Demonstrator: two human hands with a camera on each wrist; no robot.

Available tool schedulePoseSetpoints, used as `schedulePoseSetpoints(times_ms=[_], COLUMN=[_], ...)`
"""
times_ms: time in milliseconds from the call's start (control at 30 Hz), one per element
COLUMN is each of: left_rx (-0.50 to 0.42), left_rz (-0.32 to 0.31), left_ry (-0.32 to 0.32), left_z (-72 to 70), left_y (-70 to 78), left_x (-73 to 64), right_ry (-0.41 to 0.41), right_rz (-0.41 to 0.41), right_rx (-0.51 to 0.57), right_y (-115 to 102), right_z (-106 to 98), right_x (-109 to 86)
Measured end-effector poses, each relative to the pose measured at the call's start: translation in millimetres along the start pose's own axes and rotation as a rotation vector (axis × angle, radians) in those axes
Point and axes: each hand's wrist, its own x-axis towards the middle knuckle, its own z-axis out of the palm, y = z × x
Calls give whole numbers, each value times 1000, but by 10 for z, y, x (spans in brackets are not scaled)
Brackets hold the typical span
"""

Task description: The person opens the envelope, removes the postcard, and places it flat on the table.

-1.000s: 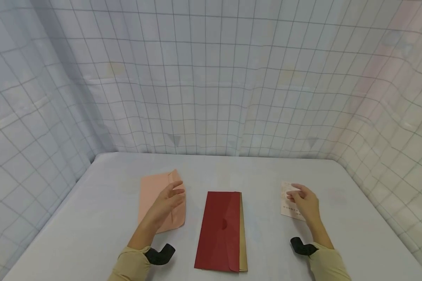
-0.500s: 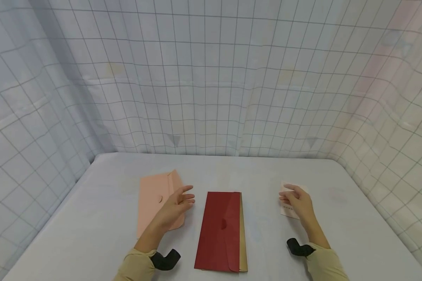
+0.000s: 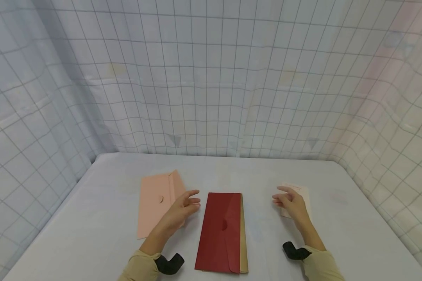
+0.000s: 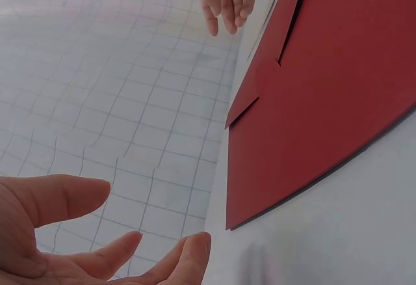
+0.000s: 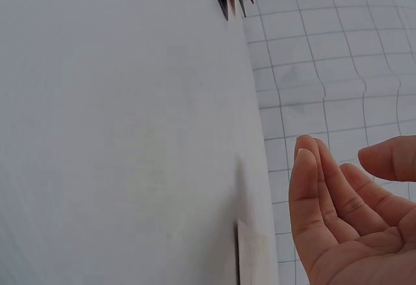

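White gridded cloth point(image 3: 211, 86) backs a table point(image 3: 256, 257) where a gold-edged red envelope point(image 3: 216, 238) lies between a pink envelope point(image 3: 152, 212) and a card point(image 3: 303, 192) with illegible print. Both relaxed, the left hand point(image 3: 177, 212) hovers by the red one, the right hand point(image 3: 293, 205) above the card, its parted thumb point(image 5: 390, 159) clearest in the right wrist view.

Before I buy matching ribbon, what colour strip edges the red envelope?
The strip is gold, clearest in head view.
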Motion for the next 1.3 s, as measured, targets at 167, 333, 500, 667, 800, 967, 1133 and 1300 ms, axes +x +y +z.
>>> schedulePoseSetpoints(times_ms=[167, 333, 500, 667, 800, 967, 1133, 1300], left_rx=[37, 50, 61, 66, 67, 67, 51, 31], left_rz=[-9, -5, -10, -16, -21, -19, -18, -22], left_ry=[11, 20, 38, 33, 39, 33, 5, -10], left_z=[32, 67, 83, 80, 93, 117, 126, 133], left_y=[5, -11, -38, -48, -63, -65, -53, -42], left_x=[2, 14, 9, -6, -7, -10, -24, -38], right_ry=[-25, -40, -48, -57, -79, -96, -124, -143], right_rz=[-16, -13, -11, -6, -9, -9, 0, -2], right_rx=[11, 7, 0, 13, 22, 2, 29, 55], right_y=[-21, -47, -44, -53, -62, -81, -98, -122], right_z=[66, 91, 113, 145, 170, 197, 227, 279], right_x=[-12, -29, -35, -44, -61, -82, -99, -114])
